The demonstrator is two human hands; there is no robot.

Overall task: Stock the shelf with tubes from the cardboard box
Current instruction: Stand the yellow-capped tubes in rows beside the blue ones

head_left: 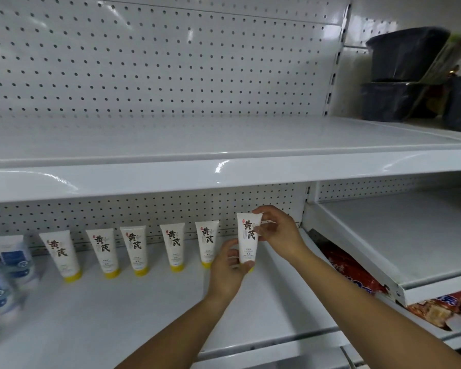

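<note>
Bare left forearm [176, 323] and right forearm [357, 294], slender wrists, left grip [225, 270] and right grip [277, 233] equally bare

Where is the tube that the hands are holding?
Head view, just right of centre: the held tube is upright at the right end of the tube row on the lower shelf, left hand gripping its bottom, right hand its top.

White pegboard back panel [144, 62] fills the upper left and centre of the frame, closed off at the right by a slotted upright post [335, 65]. Glossy white upper shelf [171, 139] spans mid-frame, soft glare patches on its front lip. Upper right: dark bins [405, 51], stacked, top one tilted; lower right: a white shelf panel [410, 235] sitting askew, red packets [357, 275] showing under its edge.
</note>
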